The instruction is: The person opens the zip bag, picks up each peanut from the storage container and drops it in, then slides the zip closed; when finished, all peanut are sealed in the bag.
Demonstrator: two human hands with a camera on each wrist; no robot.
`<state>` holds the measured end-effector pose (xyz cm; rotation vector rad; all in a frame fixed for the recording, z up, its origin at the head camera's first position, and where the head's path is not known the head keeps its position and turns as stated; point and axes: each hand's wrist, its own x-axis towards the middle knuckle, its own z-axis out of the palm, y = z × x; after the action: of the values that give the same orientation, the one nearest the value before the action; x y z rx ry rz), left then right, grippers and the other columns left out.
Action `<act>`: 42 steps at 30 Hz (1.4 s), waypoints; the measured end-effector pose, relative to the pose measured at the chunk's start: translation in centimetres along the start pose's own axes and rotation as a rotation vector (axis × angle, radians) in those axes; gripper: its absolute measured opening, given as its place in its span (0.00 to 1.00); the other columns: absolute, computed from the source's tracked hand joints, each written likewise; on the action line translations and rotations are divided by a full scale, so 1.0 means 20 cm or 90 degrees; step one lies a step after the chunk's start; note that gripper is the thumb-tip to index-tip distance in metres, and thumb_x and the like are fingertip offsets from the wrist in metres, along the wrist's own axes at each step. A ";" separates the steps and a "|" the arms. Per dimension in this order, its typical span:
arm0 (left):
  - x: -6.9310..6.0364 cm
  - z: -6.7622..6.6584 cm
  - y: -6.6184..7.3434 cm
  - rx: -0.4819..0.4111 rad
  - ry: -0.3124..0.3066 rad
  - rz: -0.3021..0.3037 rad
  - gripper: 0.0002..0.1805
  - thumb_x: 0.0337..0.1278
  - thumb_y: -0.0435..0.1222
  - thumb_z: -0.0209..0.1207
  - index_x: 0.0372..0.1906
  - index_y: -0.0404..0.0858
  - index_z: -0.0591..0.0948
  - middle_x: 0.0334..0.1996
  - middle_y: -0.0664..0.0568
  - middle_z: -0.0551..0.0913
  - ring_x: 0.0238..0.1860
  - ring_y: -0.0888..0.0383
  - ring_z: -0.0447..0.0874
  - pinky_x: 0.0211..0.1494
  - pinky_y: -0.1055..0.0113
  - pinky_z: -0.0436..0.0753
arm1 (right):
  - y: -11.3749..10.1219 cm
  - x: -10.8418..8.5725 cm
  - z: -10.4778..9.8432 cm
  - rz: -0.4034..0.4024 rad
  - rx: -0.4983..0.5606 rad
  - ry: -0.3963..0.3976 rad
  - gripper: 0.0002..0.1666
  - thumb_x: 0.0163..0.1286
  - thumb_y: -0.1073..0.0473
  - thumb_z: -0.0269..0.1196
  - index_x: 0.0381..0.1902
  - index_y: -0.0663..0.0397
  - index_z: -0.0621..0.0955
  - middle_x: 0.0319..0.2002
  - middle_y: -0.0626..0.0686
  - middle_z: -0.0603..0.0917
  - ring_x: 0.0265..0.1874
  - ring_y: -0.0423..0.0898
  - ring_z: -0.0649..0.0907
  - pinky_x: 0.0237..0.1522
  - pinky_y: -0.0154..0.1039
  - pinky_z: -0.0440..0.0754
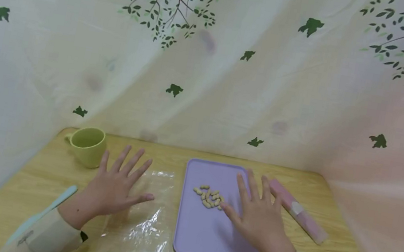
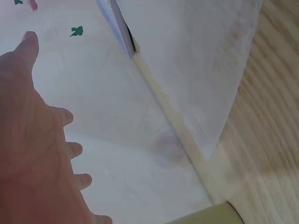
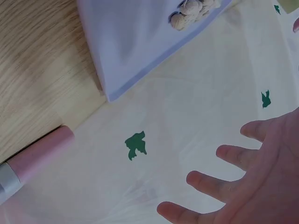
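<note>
Both hands are raised with fingers spread and hold nothing. In the head view the left hand (image 1: 112, 186) hangs over the left part of a clear plastic bag (image 1: 147, 229), and the right hand (image 1: 259, 215) is over the right side of a purple tray (image 1: 198, 238). Several peanuts (image 1: 207, 197) lie in a loose group on the tray, beside the right thumb. The left wrist view shows the left palm (image 2: 32, 154) with its fingers apart; in the right wrist view the right hand (image 3: 257, 177) is spread, away from the tray (image 3: 126, 46).
A green cup (image 1: 88, 149) stands at the back left of the wooden table. A light blue utensil (image 1: 42, 213) lies partly behind the left forearm. To the right of the tray is a long pink object (image 1: 307, 221) with a pale band. A leaf-patterned curtain (image 1: 204, 113) surrounds the table.
</note>
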<state>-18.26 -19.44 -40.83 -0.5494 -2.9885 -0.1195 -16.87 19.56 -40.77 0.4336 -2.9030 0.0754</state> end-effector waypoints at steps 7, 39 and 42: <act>0.12 0.03 -0.10 -0.071 -0.049 -0.017 0.46 0.79 0.62 0.51 0.87 0.43 0.54 0.88 0.37 0.47 0.85 0.25 0.42 0.76 0.16 0.52 | -0.10 0.05 -0.03 -0.021 0.020 -0.002 0.51 0.79 0.26 0.54 0.87 0.46 0.59 0.86 0.60 0.58 0.82 0.72 0.62 0.70 0.83 0.67; 0.40 0.08 -0.22 -0.198 -0.154 0.064 0.05 0.76 0.38 0.63 0.41 0.42 0.82 0.37 0.54 0.85 0.38 0.59 0.81 0.47 0.60 0.85 | -0.37 0.21 -0.10 -0.092 0.122 -0.059 0.47 0.84 0.25 0.43 0.83 0.51 0.66 0.69 0.62 0.82 0.60 0.64 0.86 0.56 0.61 0.88; 0.35 -0.02 -0.15 -0.162 -0.122 0.083 0.04 0.76 0.39 0.63 0.41 0.44 0.82 0.37 0.56 0.85 0.38 0.60 0.80 0.48 0.59 0.84 | -0.37 0.22 -0.11 -0.098 0.165 -0.064 0.46 0.83 0.26 0.45 0.82 0.51 0.67 0.70 0.62 0.82 0.63 0.61 0.85 0.59 0.60 0.87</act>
<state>-25.86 -19.88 -39.90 -0.8234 -3.1302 -0.4677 -18.31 11.39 -37.60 0.7222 -2.9550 0.4208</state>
